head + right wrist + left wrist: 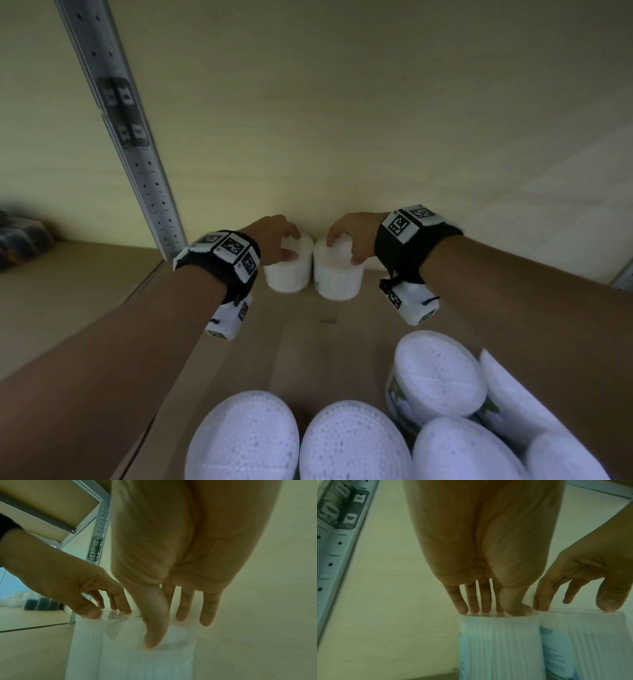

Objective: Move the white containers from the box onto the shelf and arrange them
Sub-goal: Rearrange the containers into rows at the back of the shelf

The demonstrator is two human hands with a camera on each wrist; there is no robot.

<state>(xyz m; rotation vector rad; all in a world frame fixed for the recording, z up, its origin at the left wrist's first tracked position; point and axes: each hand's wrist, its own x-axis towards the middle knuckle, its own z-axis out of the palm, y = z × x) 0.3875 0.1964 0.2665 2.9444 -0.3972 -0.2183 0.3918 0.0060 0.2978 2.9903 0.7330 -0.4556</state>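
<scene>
Two white ribbed containers stand upright and touching at the back of the wooden shelf (308, 329). My left hand (287, 245) is over the left container (287, 277), with its straight fingers and thumb tip resting on the lid (500, 642). My right hand (344, 248) is over the right container (337, 281), thumb on the near part of the top and fingers toward the far rim (145, 662). Neither hand wraps round a container's side. Blue print shows on the sides of both in the left wrist view.
Several more white containers (438, 373) crowd the near foreground below my arms. A perforated metal upright (137, 154) stands at the left, with the pale back panel close behind the two containers. A dark clear case (20, 240) sits on the neighbouring shelf, far left.
</scene>
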